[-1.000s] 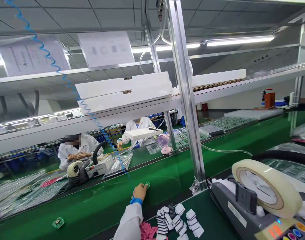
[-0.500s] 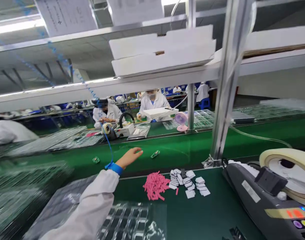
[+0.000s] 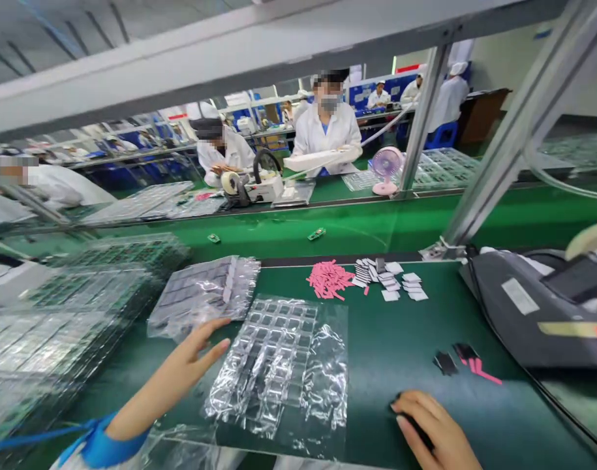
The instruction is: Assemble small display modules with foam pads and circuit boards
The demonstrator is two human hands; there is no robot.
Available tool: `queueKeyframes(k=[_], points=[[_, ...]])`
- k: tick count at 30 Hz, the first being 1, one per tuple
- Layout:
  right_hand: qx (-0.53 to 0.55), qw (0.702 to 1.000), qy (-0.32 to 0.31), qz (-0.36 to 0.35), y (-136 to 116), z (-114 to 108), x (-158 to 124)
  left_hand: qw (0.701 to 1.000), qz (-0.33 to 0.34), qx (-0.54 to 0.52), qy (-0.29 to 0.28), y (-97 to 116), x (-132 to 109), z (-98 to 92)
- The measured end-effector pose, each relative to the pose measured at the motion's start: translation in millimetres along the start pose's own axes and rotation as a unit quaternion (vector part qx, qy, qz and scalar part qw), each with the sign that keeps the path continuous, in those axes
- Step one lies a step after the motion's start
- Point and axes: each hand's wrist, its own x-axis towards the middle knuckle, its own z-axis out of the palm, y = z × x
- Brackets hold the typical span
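Observation:
My left hand (image 3: 198, 359), wearing a blue wrist strap (image 3: 115, 440), is held with thumb and fingers apart at the left edge of a clear plastic blister tray (image 3: 283, 336). Nothing shows between its fingers. The tray's pockets look see-through, and crinkled clear film (image 3: 325, 375) lies along its right side. At the lower right, my right hand (image 3: 438, 427) is closed around a small flat black piece (image 3: 415, 424), mostly hidden by the fingers. Beyond that hand lie more black pieces (image 3: 445, 362) and a few pink strips (image 3: 484, 372).
A pink strip pile (image 3: 327, 279) and white pieces (image 3: 391, 282) lie near the bench's back edge. Stacked trays (image 3: 83, 313) and a bagged stack (image 3: 200, 290) occupy the left. A tape dispenser (image 3: 537, 307) stands right. Small circuit boards (image 3: 316, 234) rest on the green belt.
The view has tilted down. My left hand has come back from above the green belt to the tray's left edge. My right hand has entered the view with the black piece.

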Motion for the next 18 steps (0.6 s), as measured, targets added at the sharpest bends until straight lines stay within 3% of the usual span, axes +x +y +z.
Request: queueKeyframes(k=[4, 7, 10, 13, 18], points=[[-0.038, 0.998, -0.003, 0.057, -2, -11, -7, 1.000, 0.000, 0.001, -0.026, -5, -12, 36.1], [-0.101, 0.988, 0.018, 0.119, 9, -17, -15, 0.998, 0.015, -0.008, -0.057, 4, -13, 52.7], [-0.173, 0.966, 0.052, 0.186, 30, -28, -17, 0.996, 0.040, -0.017, -0.081, 20, -12, 53.9], [-0.233, 0.939, 0.065, 0.245, 49, -37, -12, 0.996, 0.047, -0.014, -0.070, 30, -12, 46.9], [-0.258, 0.922, 0.043, 0.285, 64, -36, 2, 0.999, 0.032, -0.001, -0.033, 20, -18, 37.6]])
